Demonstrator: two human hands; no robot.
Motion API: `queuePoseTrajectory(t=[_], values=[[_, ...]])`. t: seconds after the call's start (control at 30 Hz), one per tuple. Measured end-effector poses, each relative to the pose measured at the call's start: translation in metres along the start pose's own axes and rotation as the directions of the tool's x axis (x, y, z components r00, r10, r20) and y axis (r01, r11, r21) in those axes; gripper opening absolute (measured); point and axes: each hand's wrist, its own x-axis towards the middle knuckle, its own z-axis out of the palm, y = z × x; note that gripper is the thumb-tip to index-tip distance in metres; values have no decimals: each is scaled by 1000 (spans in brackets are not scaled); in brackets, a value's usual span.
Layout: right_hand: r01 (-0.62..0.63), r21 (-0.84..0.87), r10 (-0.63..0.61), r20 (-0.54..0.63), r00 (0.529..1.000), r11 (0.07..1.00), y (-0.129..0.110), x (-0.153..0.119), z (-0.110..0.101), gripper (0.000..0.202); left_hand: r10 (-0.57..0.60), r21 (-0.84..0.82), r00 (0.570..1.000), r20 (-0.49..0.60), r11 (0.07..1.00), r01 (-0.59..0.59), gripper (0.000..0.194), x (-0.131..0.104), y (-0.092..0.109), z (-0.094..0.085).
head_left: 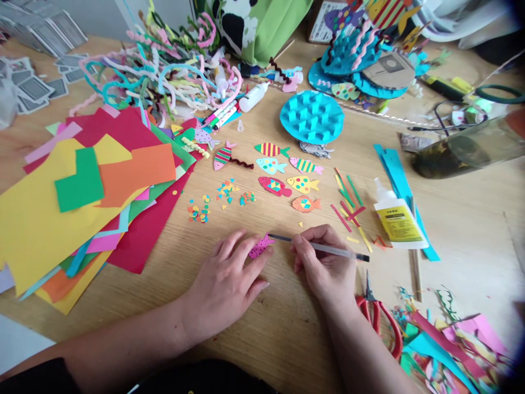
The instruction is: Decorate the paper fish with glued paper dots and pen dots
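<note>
A small magenta paper fish (259, 249) with dark dots lies on the table. My left hand (229, 271) rests over it with fingers spread, two of them on either side of the fish. My right hand (324, 262) pinches a pen (334, 249), its tip touching or nearly touching the fish's tail. Just beyond lie several decorated paper fish, among them an orange one (305, 204), a yellow dotted one (302, 184) and a red one (274, 186). Small piles of paper dots (199, 210) and triangles (227, 189) sit to their left.
Coloured paper sheets (36, 197) are stacked at left, below tangled pipe cleaners (164, 71). A glue bottle (400, 221), red-handled scissors (379, 317) and paper scraps (455, 345) lie at right. A blue cardboard disc (312, 116) and a glass jar (463, 145) stand farther back.
</note>
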Motion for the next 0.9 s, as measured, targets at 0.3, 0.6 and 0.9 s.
queuePoseTrajectory(t=[0.3,0.6,0.9], values=[[-22,10,22,-12,1000,1000,1,-1,-1,24,-6,-5,1000,8,1000,6,44,-1,1,0],[-30,50,31,-28,999,998,1,0,1,25,-9,-8,1000,9,1000,9,44,-1,1,1],[-28,69,29,-9,1000,997,0,-1,-1,20,-4,-13,1000,12,1000,4,44,-1,1,0]])
